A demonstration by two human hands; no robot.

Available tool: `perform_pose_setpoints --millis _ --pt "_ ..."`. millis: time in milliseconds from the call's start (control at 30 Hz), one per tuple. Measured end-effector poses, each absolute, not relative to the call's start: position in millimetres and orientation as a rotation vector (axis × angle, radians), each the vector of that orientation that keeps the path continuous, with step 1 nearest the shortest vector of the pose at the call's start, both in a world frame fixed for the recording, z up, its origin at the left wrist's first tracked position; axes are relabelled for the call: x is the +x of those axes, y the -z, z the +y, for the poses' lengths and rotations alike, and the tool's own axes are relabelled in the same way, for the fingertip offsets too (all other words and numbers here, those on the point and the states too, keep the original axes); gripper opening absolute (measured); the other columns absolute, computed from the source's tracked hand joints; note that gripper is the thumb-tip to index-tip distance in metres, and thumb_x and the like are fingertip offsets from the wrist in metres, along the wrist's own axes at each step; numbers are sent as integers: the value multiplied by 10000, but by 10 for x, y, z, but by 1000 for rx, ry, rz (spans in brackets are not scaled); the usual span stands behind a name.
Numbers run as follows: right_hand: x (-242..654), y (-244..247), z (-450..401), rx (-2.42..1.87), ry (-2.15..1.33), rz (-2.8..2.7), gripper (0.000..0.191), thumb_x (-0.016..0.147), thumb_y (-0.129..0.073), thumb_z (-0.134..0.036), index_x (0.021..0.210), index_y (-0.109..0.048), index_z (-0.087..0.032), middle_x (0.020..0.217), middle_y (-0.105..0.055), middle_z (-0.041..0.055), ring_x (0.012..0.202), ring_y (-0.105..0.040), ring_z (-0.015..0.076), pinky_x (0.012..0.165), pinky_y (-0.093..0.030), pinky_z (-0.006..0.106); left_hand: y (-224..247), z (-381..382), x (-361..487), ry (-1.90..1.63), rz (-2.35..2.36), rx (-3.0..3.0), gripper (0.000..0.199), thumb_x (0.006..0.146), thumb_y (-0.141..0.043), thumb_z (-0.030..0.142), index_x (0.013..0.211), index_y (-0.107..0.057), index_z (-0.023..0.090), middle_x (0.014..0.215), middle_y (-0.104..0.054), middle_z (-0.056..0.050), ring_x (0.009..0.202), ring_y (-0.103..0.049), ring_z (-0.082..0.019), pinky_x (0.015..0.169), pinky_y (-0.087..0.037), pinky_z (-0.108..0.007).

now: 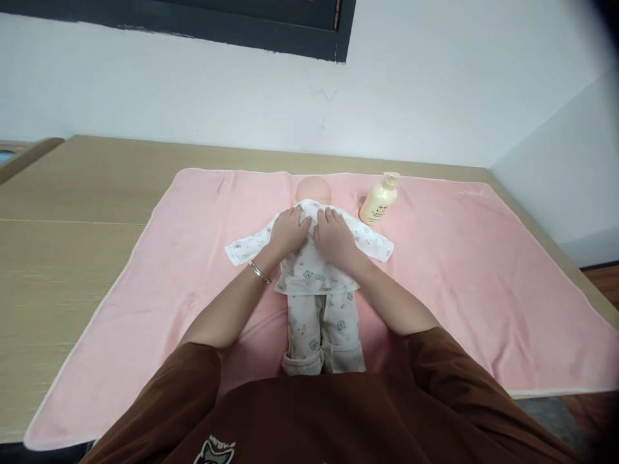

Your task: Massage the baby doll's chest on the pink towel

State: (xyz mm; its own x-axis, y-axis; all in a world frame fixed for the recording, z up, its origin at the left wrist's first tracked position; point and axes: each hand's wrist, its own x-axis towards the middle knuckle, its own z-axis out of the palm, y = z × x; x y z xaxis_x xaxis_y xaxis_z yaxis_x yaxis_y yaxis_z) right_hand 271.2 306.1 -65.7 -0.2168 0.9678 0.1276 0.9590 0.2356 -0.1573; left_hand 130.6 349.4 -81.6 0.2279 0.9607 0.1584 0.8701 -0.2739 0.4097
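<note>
A baby doll in a white printed top [312, 274] and matching trousers [304, 328] lies stretched out on the pink blanket. Its smooth bare head [313, 189] points away from me, and no facial features show. My left hand [290, 231] rests flat on the left side of the doll's upper body, fingers extended. Mirroring it, my right hand [333, 235] lies on the right side with its fingers stretched towards the doll's neck. The two thumbs come close together in the middle. Both sleeves spread outward, and the trouser cuffs are folded up near my body.
To the right of the doll's head stands a cream pump bottle [378, 203]. Beneath everything, the pink blanket [449, 270] covers much of the wooden table [68, 270]. A white wall [411, 96] rises behind, with a dark frame [290, 32] at upper left.
</note>
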Motion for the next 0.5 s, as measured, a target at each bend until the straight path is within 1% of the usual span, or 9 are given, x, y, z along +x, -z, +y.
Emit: perform_pose_setpoints --millis 67,100,167,233,300,367,433,500 --pt "2663 665 2978 -1773 -26 -2344 585 1033 -325 -176 1561 -367 71 1613 -389 317 1539 -345 393 1274 -249 526 807 3545 1272 -550 1743 2228 434 1003 -371 339 1230 -644 89 1192 -726 -215 1158 -671 -341 1044 -517 -477" --pt "2667 668 2980 -1746 -40 -2356 584 1028 -315 -163 1558 -366 77 1612 -389 318 1547 -334 385 1278 -244 525 811 3535 1278 -561 1767 2233 440 1007 -365 335 1241 -638 80 1202 -721 -224 1172 -667 -345 1054 -511 -486" --pt "2731 673 3072 -1713 -135 -2350 581 1036 -294 -184 1548 -378 78 1611 -400 305 1554 -327 365 1280 -255 518 829 3441 1335 -603 1817 2275 465 1014 -361 311 1321 -595 52 1310 -677 -255 1275 -621 -361 1123 -460 -527" --pt "2842 677 3236 -1723 -254 -2299 592 1058 -290 -261 1538 -395 70 1619 -404 282 1555 -328 356 1277 -278 504 849 3267 1434 -653 1846 2318 507 1022 -364 306 1417 -528 35 1451 -590 -274 1404 -530 -384 1192 -388 -568" --pt "2950 686 3393 -1775 -326 -2230 636 1071 -313 -354 1543 -389 65 1638 -381 269 1559 -320 363 1280 -275 485 856 3080 1536 -682 1855 2344 548 1025 -375 310 1485 -470 29 1554 -498 -272 1499 -425 -406 1236 -333 -581" --pt "3009 697 3476 -1812 -339 -2206 672 1077 -323 -404 1561 -365 59 1655 -353 261 1567 -306 361 1287 -257 470 849 2954 1602 -677 1851 2355 580 1022 -383 302 1527 -425 19 1605 -435 -269 1549 -345 -418 1260 -300 -581" --pt "3001 703 3462 -1831 -304 -2222 663 1082 -314 -394 1576 -348 46 1663 -338 257 1569 -302 360 1285 -251 476 834 2941 1605 -646 1822 2361 585 1013 -381 276 1530 -422 6 1610 -426 -272 1558 -329 -409 1273 -282 -572" --pt "2944 693 3367 -1838 -228 -2254 622 1082 -299 -340 1575 -361 35 1651 -364 257 1559 -320 369 1277 -257 501 820 3033 1549 -616 1775 2372 571 1003 -364 245 1501 -452 -20 1579 -465 -278 1534 -373 -384 1282 -276 -546"
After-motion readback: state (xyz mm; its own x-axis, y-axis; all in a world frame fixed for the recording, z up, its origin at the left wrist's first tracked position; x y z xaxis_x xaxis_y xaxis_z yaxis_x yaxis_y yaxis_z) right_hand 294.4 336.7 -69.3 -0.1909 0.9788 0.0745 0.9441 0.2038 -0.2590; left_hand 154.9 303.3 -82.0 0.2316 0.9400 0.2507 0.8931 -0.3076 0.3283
